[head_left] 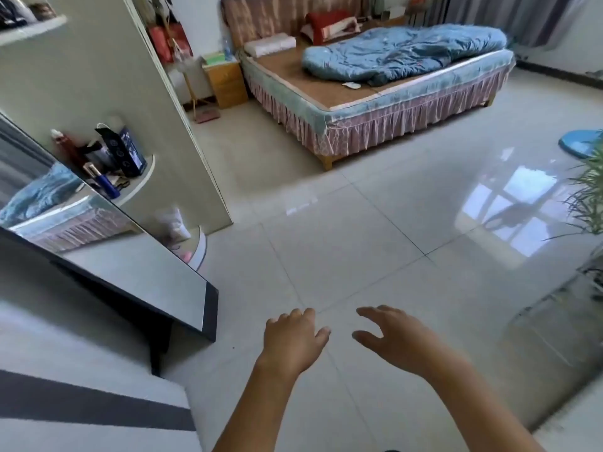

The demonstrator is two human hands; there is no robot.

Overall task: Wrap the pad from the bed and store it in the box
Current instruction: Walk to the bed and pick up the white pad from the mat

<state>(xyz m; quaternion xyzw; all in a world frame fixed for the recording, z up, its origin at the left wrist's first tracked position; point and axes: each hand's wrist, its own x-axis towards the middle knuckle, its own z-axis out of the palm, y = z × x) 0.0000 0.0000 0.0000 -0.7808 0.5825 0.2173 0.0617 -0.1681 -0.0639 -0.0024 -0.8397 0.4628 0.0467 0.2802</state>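
Observation:
A small white pad (pixel 351 85) lies on the brown mat of the bed (pixel 375 109) across the room, just in front of a crumpled blue quilt (pixel 401 53). Both my hands are held out low over the tiled floor, far from the bed. My left hand (pixel 293 337) has its fingers loosely curled and holds nothing. My right hand (pixel 394 337) is spread, fingers apart, also holding nothing. I see no box that I can name in this view.
A leaning mirror with a black frame (pixel 137 282) stands at my left, beside a wall panel with curved shelves of bottles (pixel 107 164). A wooden nightstand (pixel 225 79) sits left of the bed. A potted plant (pixel 587 197) and a blue basin (pixel 580 143) are at the right.

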